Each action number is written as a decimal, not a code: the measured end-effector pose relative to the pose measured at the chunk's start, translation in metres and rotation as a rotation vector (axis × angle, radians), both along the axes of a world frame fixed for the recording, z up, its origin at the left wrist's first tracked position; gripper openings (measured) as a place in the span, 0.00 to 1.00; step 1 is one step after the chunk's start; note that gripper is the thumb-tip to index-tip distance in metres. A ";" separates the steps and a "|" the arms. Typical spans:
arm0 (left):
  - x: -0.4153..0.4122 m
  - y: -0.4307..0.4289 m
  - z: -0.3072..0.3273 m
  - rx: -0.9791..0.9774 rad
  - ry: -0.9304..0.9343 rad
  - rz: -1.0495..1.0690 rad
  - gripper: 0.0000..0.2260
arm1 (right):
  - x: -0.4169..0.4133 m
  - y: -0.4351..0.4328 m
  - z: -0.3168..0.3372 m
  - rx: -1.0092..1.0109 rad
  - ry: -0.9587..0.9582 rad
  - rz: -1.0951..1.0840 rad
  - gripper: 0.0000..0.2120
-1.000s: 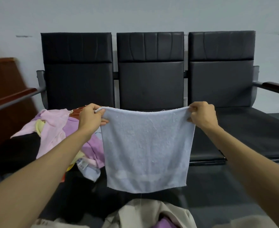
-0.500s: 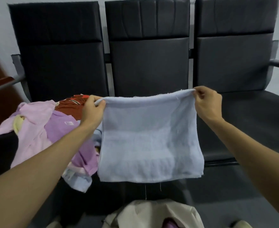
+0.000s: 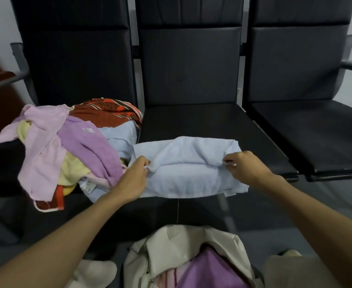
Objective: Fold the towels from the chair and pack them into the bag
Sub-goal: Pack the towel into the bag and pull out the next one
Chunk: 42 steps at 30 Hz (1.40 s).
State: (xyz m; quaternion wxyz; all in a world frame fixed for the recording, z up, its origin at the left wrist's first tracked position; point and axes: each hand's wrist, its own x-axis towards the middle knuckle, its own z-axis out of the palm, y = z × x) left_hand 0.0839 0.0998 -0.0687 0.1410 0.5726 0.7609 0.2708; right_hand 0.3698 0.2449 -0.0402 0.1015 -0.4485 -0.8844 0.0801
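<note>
Fingers of our left hand and right hand pinch the pale blue terry towel on the black chair seat's front edge; its overhang could slide off if released.

No legible text or labels

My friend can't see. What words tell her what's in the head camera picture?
The left hand and right hand pinch a light blue towel, folding it on the middle seat. A pile of colourful towels lies on the left seat; an open cream bag holding a purple towel sits below.
</note>
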 end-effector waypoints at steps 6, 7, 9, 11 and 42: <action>-0.009 0.032 -0.008 0.057 -0.020 0.031 0.07 | -0.013 0.036 -0.010 0.000 0.068 0.005 0.08; -0.010 0.040 -0.009 0.071 -0.025 0.040 0.07 | -0.016 0.042 -0.013 0.014 0.087 -0.003 0.07; -0.011 0.052 -0.009 0.116 -0.072 0.070 0.06 | -0.020 0.053 -0.018 0.026 0.133 -0.029 0.09; -0.011 0.058 -0.006 0.167 -0.127 0.122 0.05 | -0.022 0.058 -0.021 0.051 0.192 -0.064 0.10; -0.021 0.018 0.008 -0.038 0.023 0.310 0.18 | 0.028 0.004 0.010 -0.133 0.019 -0.189 0.15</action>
